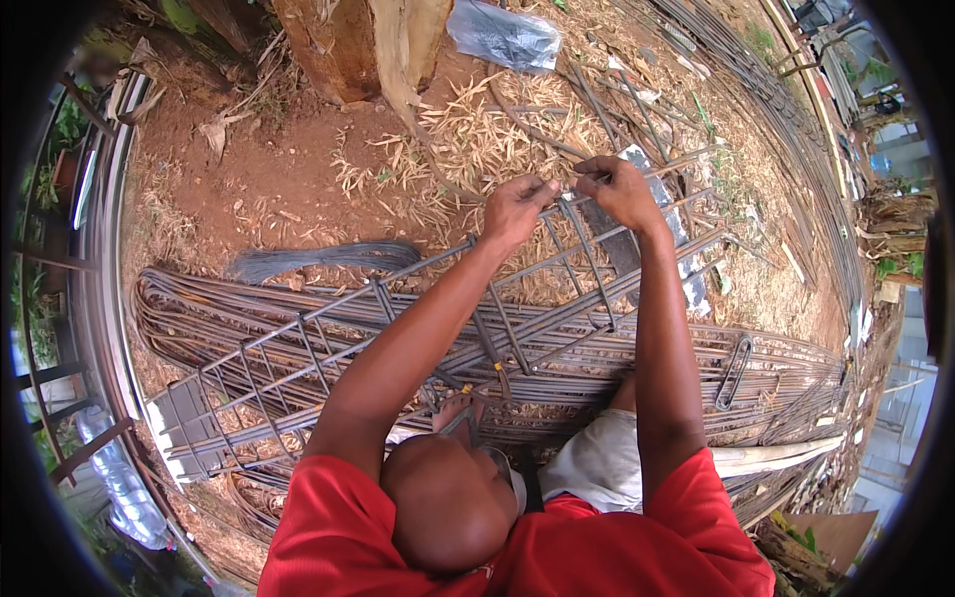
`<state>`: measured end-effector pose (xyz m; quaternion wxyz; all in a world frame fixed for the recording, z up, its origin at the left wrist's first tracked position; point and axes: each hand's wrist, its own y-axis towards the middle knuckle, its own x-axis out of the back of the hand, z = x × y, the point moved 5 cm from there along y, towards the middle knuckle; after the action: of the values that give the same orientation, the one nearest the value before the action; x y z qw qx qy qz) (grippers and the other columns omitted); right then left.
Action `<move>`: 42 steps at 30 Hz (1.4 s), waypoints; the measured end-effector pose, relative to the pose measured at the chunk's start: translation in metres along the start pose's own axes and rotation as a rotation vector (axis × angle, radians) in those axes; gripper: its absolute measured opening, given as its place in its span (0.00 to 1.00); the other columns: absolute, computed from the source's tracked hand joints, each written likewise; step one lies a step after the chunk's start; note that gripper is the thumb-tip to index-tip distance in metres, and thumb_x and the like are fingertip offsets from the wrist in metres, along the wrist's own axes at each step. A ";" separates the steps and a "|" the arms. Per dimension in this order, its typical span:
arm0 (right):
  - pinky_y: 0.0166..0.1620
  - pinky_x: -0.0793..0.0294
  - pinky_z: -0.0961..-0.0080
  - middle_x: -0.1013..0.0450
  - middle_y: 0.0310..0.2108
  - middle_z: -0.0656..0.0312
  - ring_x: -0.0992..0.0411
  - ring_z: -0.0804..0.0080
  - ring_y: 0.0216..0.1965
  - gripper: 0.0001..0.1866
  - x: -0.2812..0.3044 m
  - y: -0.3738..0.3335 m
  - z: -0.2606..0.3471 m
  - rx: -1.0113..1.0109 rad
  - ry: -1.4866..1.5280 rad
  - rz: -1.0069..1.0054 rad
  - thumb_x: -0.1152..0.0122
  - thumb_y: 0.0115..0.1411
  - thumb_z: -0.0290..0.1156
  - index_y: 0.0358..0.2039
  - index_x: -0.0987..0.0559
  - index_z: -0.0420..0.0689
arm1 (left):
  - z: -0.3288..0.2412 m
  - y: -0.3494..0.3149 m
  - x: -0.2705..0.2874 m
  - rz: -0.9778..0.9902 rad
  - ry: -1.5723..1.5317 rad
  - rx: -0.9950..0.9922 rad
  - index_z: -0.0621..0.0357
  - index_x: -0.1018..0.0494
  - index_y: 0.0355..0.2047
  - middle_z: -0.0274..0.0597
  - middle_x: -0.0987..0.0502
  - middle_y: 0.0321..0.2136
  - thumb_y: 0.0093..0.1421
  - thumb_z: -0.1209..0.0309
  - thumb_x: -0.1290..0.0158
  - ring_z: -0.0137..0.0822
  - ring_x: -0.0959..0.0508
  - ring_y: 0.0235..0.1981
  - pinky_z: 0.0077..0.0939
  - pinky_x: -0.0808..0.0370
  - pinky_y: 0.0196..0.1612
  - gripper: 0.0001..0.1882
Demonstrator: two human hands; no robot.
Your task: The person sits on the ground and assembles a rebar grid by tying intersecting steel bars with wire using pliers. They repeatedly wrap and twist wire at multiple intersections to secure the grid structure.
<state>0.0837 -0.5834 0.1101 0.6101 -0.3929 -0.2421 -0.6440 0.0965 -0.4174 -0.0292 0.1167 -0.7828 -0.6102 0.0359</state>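
A long cage of steel reinforcing bars (pixel 323 355) with square stirrups slants up from the lower left to the upper right. Both of my hands are at its far upper edge, near a corner of a stirrup (pixel 587 242). My left hand (pixel 517 212) is closed in a pinch beside the top bar, and what its fingertips grip is too small to make out. Close by on the right, my right hand (pixel 619 193) has its fingers curled together, pointing toward the left hand. Whatever lies between those fingers is hidden. A small gap separates the two hands.
Bent rebar rods (pixel 189 298) lie bundled beneath the cage. Beyond it rests a coil of thin grey wire (pixel 323 260). A tree stump (pixel 343 45), a plastic bag (pixel 505 36) and dry leaves lie on the far ground. More rods (pixel 786 119) run along the right.
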 end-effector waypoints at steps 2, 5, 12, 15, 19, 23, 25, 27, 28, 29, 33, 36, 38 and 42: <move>0.50 0.20 0.64 0.14 0.41 0.47 0.16 0.58 0.43 0.19 -0.027 0.010 -0.025 0.066 0.160 0.058 0.29 0.63 0.40 0.46 0.11 0.38 | 0.002 0.002 0.000 0.006 -0.077 -0.041 0.57 0.14 0.38 0.37 0.16 0.28 0.67 0.47 0.36 0.31 0.20 0.32 0.32 0.25 0.37 0.23; 0.52 0.20 0.63 0.14 0.42 0.46 0.16 0.56 0.44 0.21 -0.045 0.016 -0.056 0.014 0.190 0.080 0.30 0.64 0.42 0.47 0.11 0.36 | 0.005 0.002 -0.001 0.044 -0.110 -0.028 0.57 0.14 0.37 0.37 0.16 0.29 0.67 0.48 0.35 0.29 0.20 0.33 0.32 0.26 0.37 0.22; 0.42 0.24 0.59 0.19 0.27 0.48 0.20 0.58 0.32 0.18 -0.053 0.015 -0.065 0.000 0.193 0.012 0.31 0.62 0.43 0.32 0.12 0.37 | -0.011 -0.009 0.003 0.074 -0.192 -0.001 0.59 0.15 0.38 0.36 0.15 0.31 0.70 0.56 0.36 0.28 0.22 0.34 0.30 0.25 0.40 0.17; 0.42 0.23 0.59 0.18 0.28 0.48 0.19 0.56 0.33 0.16 -0.059 0.015 -0.064 -0.058 0.161 -0.004 0.30 0.61 0.42 0.32 0.12 0.40 | -0.015 -0.011 0.005 0.077 -0.123 0.035 0.59 0.15 0.40 0.38 0.15 0.34 0.71 0.62 0.36 0.28 0.20 0.37 0.27 0.23 0.45 0.12; 0.44 0.22 0.57 0.17 0.34 0.47 0.18 0.49 0.38 0.15 -0.054 0.001 -0.054 -0.019 0.059 -0.160 0.29 0.60 0.42 0.33 0.11 0.41 | -0.010 0.000 0.000 0.028 -0.349 0.184 0.68 0.15 0.41 0.48 0.12 0.37 0.69 0.66 0.35 0.36 0.14 0.36 0.29 0.17 0.41 0.13; 0.47 0.23 0.57 0.22 0.40 0.52 0.21 0.50 0.44 0.08 -0.052 -0.026 -0.035 0.095 0.072 -0.288 0.27 0.61 0.33 0.33 0.12 0.41 | -0.004 0.014 -0.004 0.071 -0.493 0.313 0.70 0.16 0.44 0.48 0.12 0.37 0.69 0.68 0.35 0.40 0.12 0.38 0.29 0.16 0.42 0.13; 0.47 0.23 0.55 0.24 0.36 0.53 0.22 0.50 0.44 0.05 -0.048 -0.032 -0.021 0.245 -0.067 -0.313 0.28 0.59 0.28 0.32 0.12 0.40 | -0.005 0.025 -0.002 0.143 -0.343 0.306 0.69 0.15 0.44 0.48 0.12 0.37 0.68 0.69 0.35 0.39 0.12 0.37 0.29 0.16 0.43 0.13; 0.47 0.22 0.53 0.24 0.36 0.53 0.22 0.49 0.44 0.04 -0.041 -0.031 -0.010 0.408 -0.160 -0.281 0.29 0.58 0.27 0.32 0.12 0.40 | -0.005 0.040 -0.005 0.233 -0.179 0.325 0.68 0.15 0.44 0.48 0.12 0.37 0.66 0.70 0.35 0.38 0.12 0.37 0.30 0.16 0.42 0.12; 0.47 0.22 0.51 0.22 0.36 0.52 0.22 0.49 0.44 0.03 -0.041 -0.025 -0.007 0.433 -0.224 -0.216 0.31 0.56 0.24 0.31 0.12 0.41 | -0.005 0.049 -0.006 0.281 -0.097 0.329 0.67 0.14 0.44 0.48 0.12 0.37 0.65 0.71 0.35 0.37 0.13 0.36 0.30 0.16 0.40 0.12; 0.47 0.21 0.52 0.22 0.37 0.52 0.21 0.50 0.44 0.04 -0.037 -0.020 -0.004 0.481 -0.253 -0.177 0.32 0.55 0.24 0.31 0.12 0.41 | -0.006 0.062 -0.009 0.327 -0.023 0.312 0.67 0.14 0.43 0.48 0.12 0.37 0.64 0.71 0.35 0.36 0.13 0.35 0.30 0.16 0.39 0.11; 0.47 0.19 0.53 0.18 0.39 0.52 0.19 0.49 0.45 0.07 -0.034 0.002 0.009 0.662 -0.349 0.014 0.36 0.52 0.20 0.30 0.13 0.42 | -0.005 0.100 -0.025 0.369 0.183 0.171 0.73 0.14 0.34 0.51 0.14 0.30 0.58 0.79 0.38 0.37 0.14 0.28 0.38 0.18 0.29 0.07; 0.45 0.18 0.51 0.17 0.35 0.53 0.18 0.48 0.41 0.08 -0.033 0.006 0.020 0.824 -0.356 0.062 0.36 0.52 0.21 0.32 0.12 0.44 | 0.006 0.112 -0.026 0.466 0.131 0.270 0.70 0.15 0.37 0.49 0.15 0.30 0.60 0.74 0.36 0.37 0.15 0.28 0.40 0.19 0.27 0.09; 0.45 0.18 0.52 0.17 0.34 0.55 0.18 0.50 0.41 0.08 -0.033 0.010 0.020 0.774 -0.403 0.115 0.35 0.54 0.24 0.33 0.11 0.47 | 0.010 0.110 -0.024 0.494 0.071 0.366 0.67 0.15 0.40 0.45 0.14 0.31 0.62 0.68 0.34 0.36 0.14 0.30 0.37 0.18 0.29 0.12; 0.49 0.18 0.57 0.16 0.43 0.56 0.18 0.52 0.46 0.06 -0.034 0.019 0.002 0.403 -0.521 0.323 0.30 0.62 0.32 0.39 0.11 0.50 | -0.008 0.094 -0.018 0.549 0.040 0.403 0.61 0.15 0.45 0.43 0.13 0.37 0.63 0.56 0.32 0.36 0.13 0.36 0.33 0.16 0.37 0.21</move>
<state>0.1005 -0.5642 0.0804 0.6868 -0.4490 -0.4463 -0.3572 0.1823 -0.4575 -0.0442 0.2668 -0.8796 -0.3551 0.1704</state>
